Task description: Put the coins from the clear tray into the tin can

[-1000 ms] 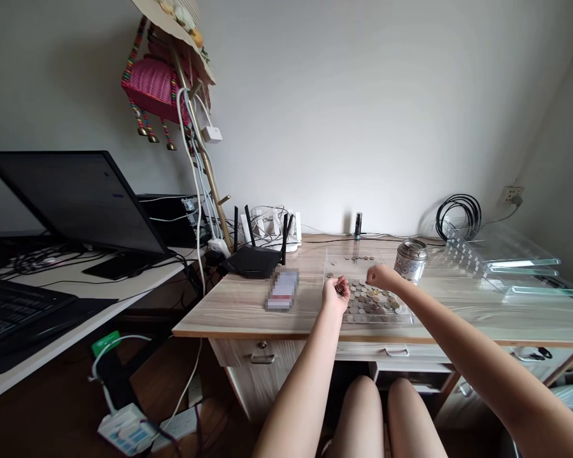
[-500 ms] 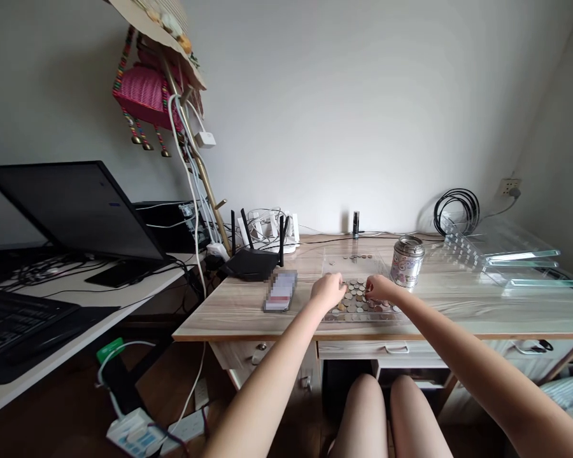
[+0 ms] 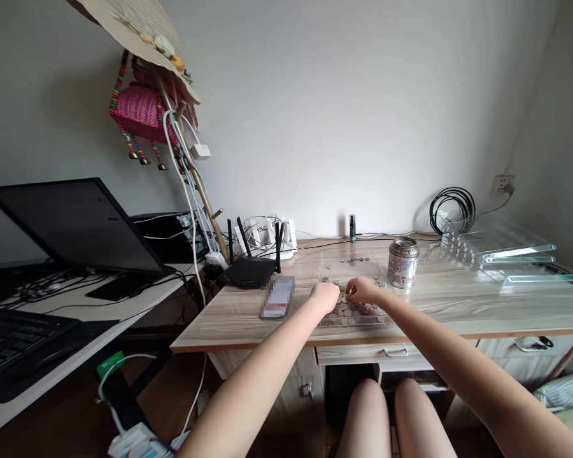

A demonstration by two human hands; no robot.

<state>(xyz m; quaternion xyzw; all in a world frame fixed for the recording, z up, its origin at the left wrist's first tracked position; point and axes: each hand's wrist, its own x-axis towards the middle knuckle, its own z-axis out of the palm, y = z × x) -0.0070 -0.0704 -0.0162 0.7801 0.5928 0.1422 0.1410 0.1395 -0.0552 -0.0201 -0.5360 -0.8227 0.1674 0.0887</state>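
Many coins [image 3: 347, 312] lie spread in a clear plastic tray [image 3: 353, 322] on the wooden desk. My left hand [image 3: 325, 296] is over the tray's left part, fingers curled; what they hold, if anything, is hidden. Close to its right, my right hand [image 3: 363, 291] bends down with thumb and fingers pinched together at the coins, seemingly on a coin. Some coins also sit along the tray's far side. Right of the tray stands a round patterned tin [image 3: 403, 264] with a silvery lid.
A phone [image 3: 277, 298] lies left of the tray, with a black router [image 3: 251, 271] behind it. Clear acrylic trays [image 3: 506, 248] and a coiled black cable [image 3: 452, 210] are at the right. A small dark bottle [image 3: 352, 228] stands by the wall. The monitor [image 3: 76, 226] is far left.
My right hand has moved left across the coins, nearer to my left hand. My left hand stays over the tray's left part. The camera view has shifted slightly.
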